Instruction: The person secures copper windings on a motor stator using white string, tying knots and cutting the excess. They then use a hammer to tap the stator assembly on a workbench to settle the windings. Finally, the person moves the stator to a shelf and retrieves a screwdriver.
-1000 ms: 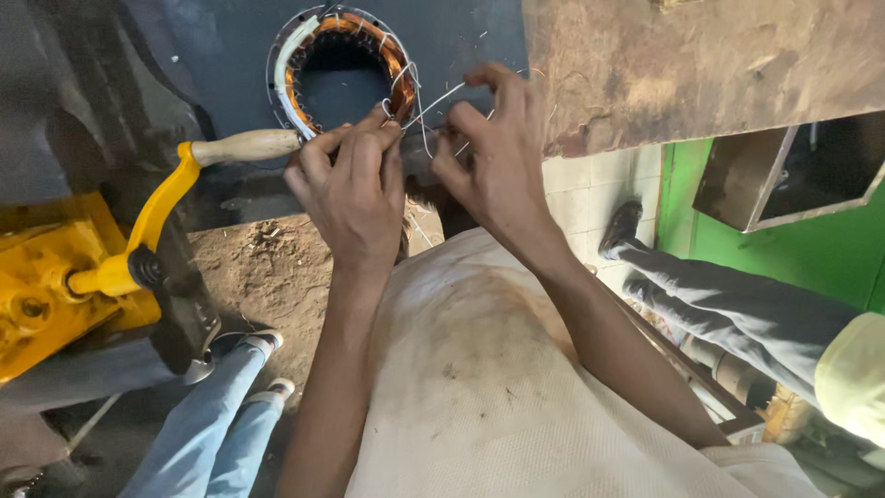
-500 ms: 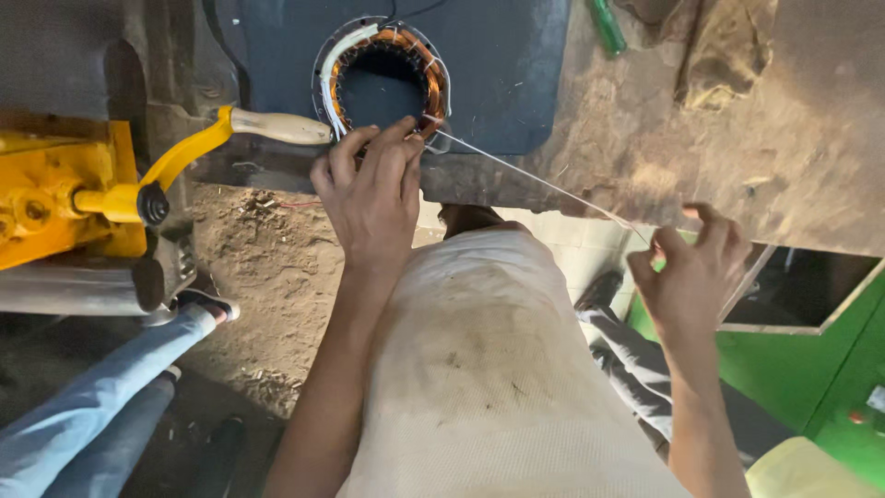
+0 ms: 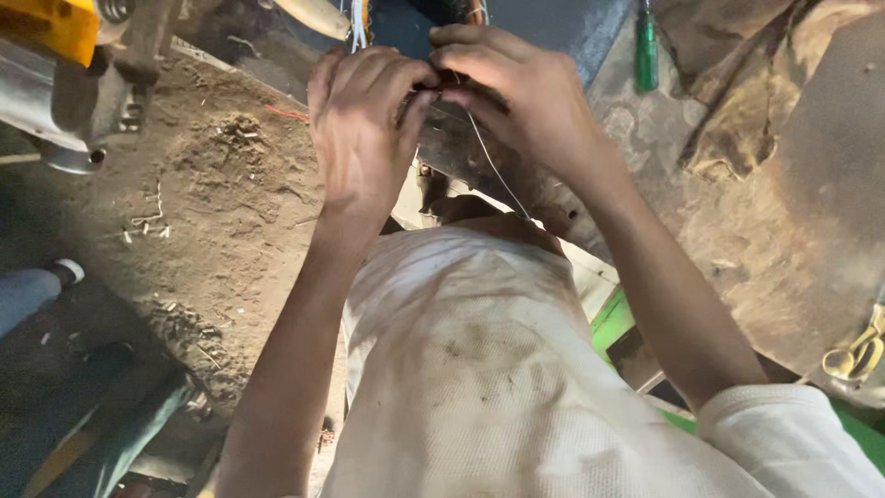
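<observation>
My left hand (image 3: 364,124) and my right hand (image 3: 525,92) are pressed together at the near edge of a worn workbench (image 3: 774,212), fingers pinched on a thin white string (image 3: 493,171). The string hangs down from between the hands toward my white shirt. Just above the hands, at the frame's top edge, is the lower rim of a round motor winding (image 3: 359,18) with white ties; most of it is out of view. What the fingertips hold at the pinch point is hidden by the fingers.
A green-handled screwdriver (image 3: 648,51) lies on the bench to the right of my hands. A yellow vise (image 3: 55,28) with a wooden handle (image 3: 318,14) stands at the top left. Dirt floor (image 3: 212,212) lies below; another person's shoe (image 3: 64,272) is at far left.
My right hand, stretched out to the right pulling the string half a second ago, has come back up to meet my left hand. The view has tilted down, cutting off most of the winding.
</observation>
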